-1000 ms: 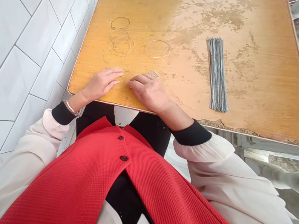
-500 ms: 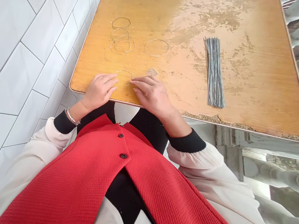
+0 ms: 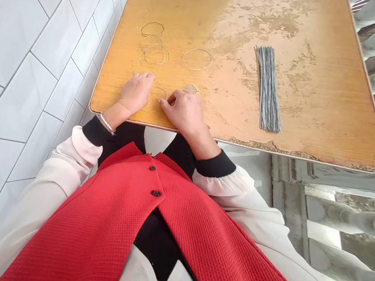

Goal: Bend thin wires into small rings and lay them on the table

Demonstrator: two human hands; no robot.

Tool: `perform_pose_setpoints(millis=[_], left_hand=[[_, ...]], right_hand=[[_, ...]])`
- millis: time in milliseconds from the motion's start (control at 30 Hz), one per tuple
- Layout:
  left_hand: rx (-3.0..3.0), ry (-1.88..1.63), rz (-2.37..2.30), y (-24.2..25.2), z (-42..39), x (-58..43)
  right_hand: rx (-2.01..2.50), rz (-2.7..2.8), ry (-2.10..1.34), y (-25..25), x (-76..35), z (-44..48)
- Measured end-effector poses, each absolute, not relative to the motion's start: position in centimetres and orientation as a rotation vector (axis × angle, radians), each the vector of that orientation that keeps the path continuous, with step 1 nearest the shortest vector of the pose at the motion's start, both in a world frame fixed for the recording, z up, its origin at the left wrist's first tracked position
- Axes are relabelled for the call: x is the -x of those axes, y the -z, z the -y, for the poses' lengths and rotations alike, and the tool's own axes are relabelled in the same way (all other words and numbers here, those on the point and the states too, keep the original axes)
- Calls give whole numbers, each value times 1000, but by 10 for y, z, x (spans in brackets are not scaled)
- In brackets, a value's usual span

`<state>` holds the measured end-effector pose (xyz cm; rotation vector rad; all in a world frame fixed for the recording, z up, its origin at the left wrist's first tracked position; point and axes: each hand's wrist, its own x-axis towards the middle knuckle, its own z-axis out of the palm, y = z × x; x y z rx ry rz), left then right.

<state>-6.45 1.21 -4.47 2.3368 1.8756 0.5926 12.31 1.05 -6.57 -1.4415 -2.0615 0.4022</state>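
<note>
Left hand (image 3: 137, 91) has moved forward; right hand (image 3: 185, 109) has curled inward. Thin, pale, curved metal wire (image 3: 162, 89) shows between the 2; handling apparently unfinished. Either hand's grip: cannot tell.

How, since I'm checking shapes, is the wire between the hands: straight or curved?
Curved: the wire arcs beside the right hand; whether closed, cannot tell.

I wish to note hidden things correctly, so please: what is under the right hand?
The wooden tabletop shows around the right hand, and a thin curved wire comes up to it. The hand covers whatever lies directly beneath, so I cannot tell whether the wire continues there.
</note>
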Motion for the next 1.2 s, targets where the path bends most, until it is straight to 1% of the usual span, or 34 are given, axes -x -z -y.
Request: perform_pose_setpoints(millis=[67, 133, 233, 333, 500, 600, 733, 933, 1033, 1200], left_hand=[[-2338, -577, -1895, 48, -19, 59], [-2331, -666, -1865, 51, -22, 56], [-2315, -696, -1795, 48, -22, 59], [-2143, -754, -1704, 35, -14, 67], [-1735, -1049, -1525, 12, 10, 76], [-1551, -1093, -1471, 3, 21, 71], [-1392, -1089, -1391, -9, 29, 53], [-1185, -1153, -1306, -27, 38, 36], [-1194, -1123, -1321, -29, 36, 33], [-1240, -1181, -1345, -23, 31, 31]], right_hand=[[1505, 2090, -420, 64, -120, -11], [1517, 2100, -454, 63, -119, -12], [1416, 2035, -499, 66, -122, -13], [1335, 1862, -582, 70, -124, -12], [1204, 1523, -1034, 62, -120, -9], [1119, 1376, -1154, 53, -118, -6], [1105, 1359, -1093, 42, -115, 0], [1166, 1506, -801, 40, -115, 6], [1150, 1649, -628, 38, -116, 9], [1111, 1845, -410, 33, -118, 12]])
